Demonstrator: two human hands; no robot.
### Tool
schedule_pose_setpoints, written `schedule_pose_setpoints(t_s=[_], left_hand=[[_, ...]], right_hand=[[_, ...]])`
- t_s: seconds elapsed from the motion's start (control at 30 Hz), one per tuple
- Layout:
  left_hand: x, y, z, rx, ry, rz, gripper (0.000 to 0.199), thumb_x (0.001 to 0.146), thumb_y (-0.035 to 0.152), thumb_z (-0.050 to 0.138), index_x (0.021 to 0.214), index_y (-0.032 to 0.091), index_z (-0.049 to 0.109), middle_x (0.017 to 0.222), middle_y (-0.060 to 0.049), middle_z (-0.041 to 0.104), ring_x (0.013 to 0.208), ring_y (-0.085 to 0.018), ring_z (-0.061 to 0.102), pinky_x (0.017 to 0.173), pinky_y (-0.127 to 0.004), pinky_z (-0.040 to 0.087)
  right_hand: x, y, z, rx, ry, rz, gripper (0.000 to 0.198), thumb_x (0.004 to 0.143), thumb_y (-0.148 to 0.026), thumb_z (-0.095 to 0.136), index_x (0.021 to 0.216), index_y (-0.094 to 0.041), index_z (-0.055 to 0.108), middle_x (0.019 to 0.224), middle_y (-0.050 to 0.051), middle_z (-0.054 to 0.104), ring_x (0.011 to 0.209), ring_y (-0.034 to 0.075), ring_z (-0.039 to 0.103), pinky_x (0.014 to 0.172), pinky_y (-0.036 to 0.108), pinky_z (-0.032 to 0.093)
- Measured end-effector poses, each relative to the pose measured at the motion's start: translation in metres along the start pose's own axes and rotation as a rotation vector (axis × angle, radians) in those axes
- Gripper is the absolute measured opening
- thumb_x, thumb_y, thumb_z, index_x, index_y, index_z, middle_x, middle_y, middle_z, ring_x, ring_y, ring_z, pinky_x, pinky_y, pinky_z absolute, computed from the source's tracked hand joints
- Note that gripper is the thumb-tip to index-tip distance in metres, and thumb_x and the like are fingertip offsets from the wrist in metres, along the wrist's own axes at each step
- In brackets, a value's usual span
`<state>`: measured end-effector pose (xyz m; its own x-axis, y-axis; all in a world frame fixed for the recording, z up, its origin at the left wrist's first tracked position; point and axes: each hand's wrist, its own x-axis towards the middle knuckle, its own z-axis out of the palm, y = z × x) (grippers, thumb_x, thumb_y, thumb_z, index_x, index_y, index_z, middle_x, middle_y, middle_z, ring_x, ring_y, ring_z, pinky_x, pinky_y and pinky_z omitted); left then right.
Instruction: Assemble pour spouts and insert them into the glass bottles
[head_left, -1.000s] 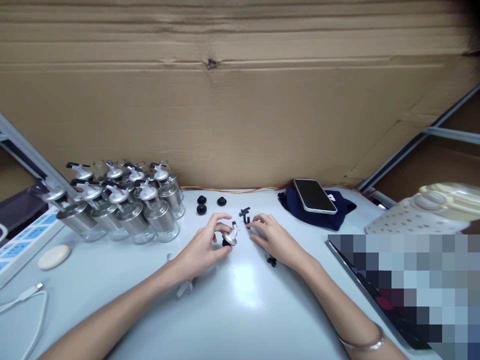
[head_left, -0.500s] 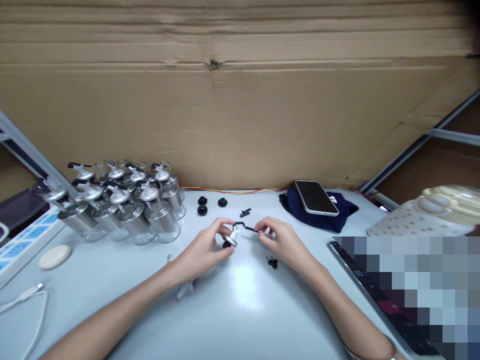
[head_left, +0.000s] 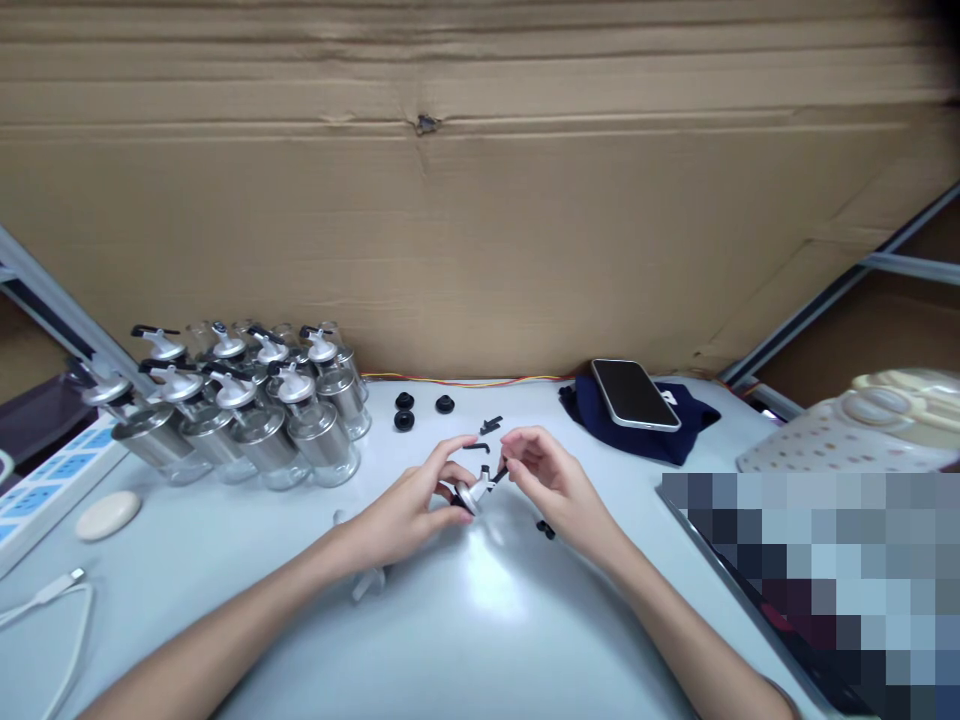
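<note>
- A small silver pump cap (head_left: 471,494) sits above the middle of the white table (head_left: 480,620), pinched between the fingertips of the left hand (head_left: 416,505), tilted so that its spout end faces the other hand.
- The right hand (head_left: 551,480) is closed on a thin black lever piece (head_left: 497,475), its tip touching the cap, held as if to line it up with the spout.
- Loose black parts lie within reach: another lever (head_left: 475,447) just behind the cap, one more (head_left: 491,424) farther back, two round black gaskets (head_left: 404,419) and a small black bit (head_left: 545,527) by the right wrist.
- To the left stands a cluster of glass bottles (head_left: 247,410) already fitted with silver caps.
- A phone (head_left: 634,393) rests on a dark cloth (head_left: 686,425) to the right, out of the way.
</note>
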<state>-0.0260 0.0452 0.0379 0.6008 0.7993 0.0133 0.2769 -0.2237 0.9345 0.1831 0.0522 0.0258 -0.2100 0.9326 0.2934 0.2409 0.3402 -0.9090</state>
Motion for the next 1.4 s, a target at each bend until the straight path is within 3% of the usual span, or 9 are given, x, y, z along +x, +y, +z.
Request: schedule_pose_setpoints(t_s=[0.37,0.83,1.0,1.17,1.4], left_hand=[[-0.002,0.003,0.002,0.034,-0.029,0.030,0.065,0.082,0.014,0.056,0.140,0.032,0.031,0.108,-0.005,0.060,0.096,-0.018,0.057,0.093,-0.038,0.042],[-0.001,0.005,0.004,0.032,-0.008,0.075,0.058,0.084,0.016,0.056,0.137,0.032,0.043,0.122,-0.006,0.061,0.105,-0.021,0.055,0.096,-0.042,0.044],[-0.001,0.005,0.005,0.035,0.008,0.064,0.056,0.083,0.017,0.058,0.136,0.032,0.046,0.129,-0.007,0.058,0.109,-0.021,0.054,0.097,-0.043,0.044],[-0.001,0.006,0.007,-0.015,0.007,0.039,0.057,0.078,0.015,0.061,0.132,0.029,0.051,0.116,-0.006,0.064,0.100,-0.019,0.058,0.089,-0.039,0.050],[-0.001,0.008,0.008,-0.036,0.031,0.030,0.057,0.076,0.017,0.063,0.132,0.027,0.052,0.102,-0.004,0.063,0.088,-0.016,0.059,0.084,-0.035,0.052]], right_hand=[[0.000,-0.011,-0.003,0.032,-0.056,0.066,0.017,0.079,-0.032,0.058,0.082,-0.019,0.069,0.074,0.004,0.069,0.065,0.016,0.063,0.062,0.028,0.051],[0.000,-0.013,-0.003,0.048,-0.029,0.013,0.018,0.080,-0.031,0.059,0.077,-0.018,0.071,0.073,0.005,0.066,0.060,0.014,0.056,0.056,0.027,0.046],[0.000,-0.011,-0.003,0.088,-0.018,0.065,0.018,0.078,-0.034,0.062,0.076,-0.018,0.069,0.069,0.003,0.065,0.057,0.014,0.056,0.056,0.028,0.047],[-0.002,-0.012,0.001,0.125,-0.013,0.114,0.016,0.075,-0.034,0.064,0.074,-0.019,0.066,0.062,0.001,0.063,0.054,0.014,0.056,0.056,0.028,0.049],[-0.003,-0.011,0.004,0.133,0.018,0.055,0.018,0.075,-0.037,0.067,0.074,-0.020,0.063,0.069,0.003,0.067,0.065,0.017,0.063,0.065,0.030,0.052]])
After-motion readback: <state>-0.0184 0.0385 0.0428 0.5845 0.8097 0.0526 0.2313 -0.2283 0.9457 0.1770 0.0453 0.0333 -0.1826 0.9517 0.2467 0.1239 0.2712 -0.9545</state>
